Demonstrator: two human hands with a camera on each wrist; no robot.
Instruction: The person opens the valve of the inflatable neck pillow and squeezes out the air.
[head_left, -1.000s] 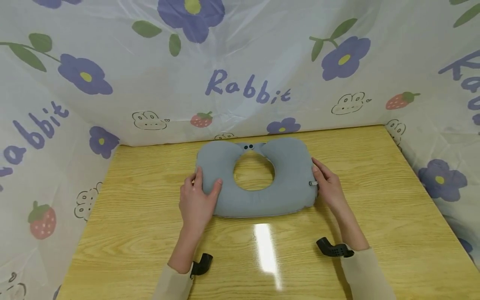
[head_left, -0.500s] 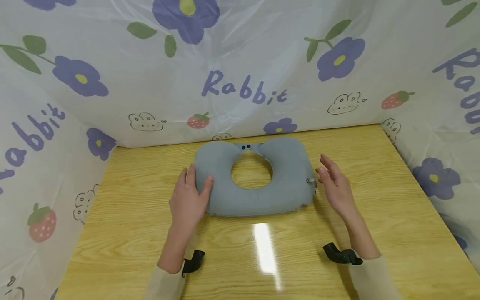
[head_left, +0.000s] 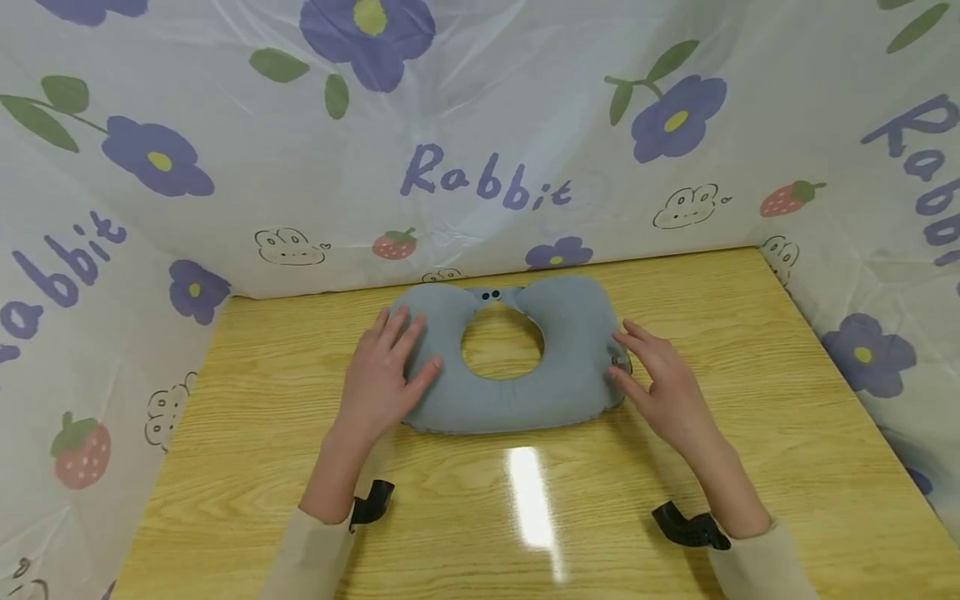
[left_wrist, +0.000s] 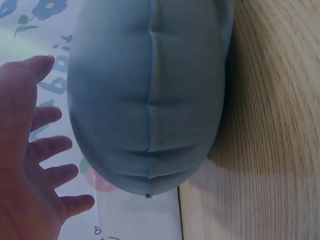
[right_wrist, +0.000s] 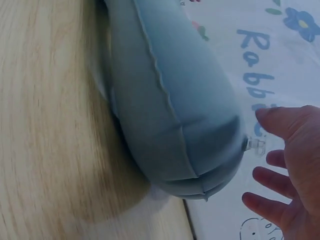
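Lying flat on the surface [head_left: 465, 517], the grey-blue pillow [head_left: 502, 406] sits near the printed sheet [head_left: 480, 108], between the 2 hands. Left hand [head_left: 378, 375]: fingers extended and spread over the pillow's left end, gripping nothing. Right hand [head_left: 667, 387]: thumb and fingers parted at the right end, around the clear valve [right_wrist: 257, 146], also gripping nothing.

Progress, as judged: filling looks complete. The body is plump, with short creases only along the seam [left_wrist: 151, 90]. The strap [head_left: 510, 294] bridges the far gap, 2 dark dots on it, and appears joined. Placement looks settled. Open item: valve closure, unconfirmed.

Hard to make out: in the head view the valve is small and close behind the right fingers; in the right wrist view it shows plainly, but whether its plug is seated cannot be told. Contact of either hand with the fabric is uncertain; both wrist views show a gap in outline. Pillow underside hidden; both sleeves cut off at the lower edge.
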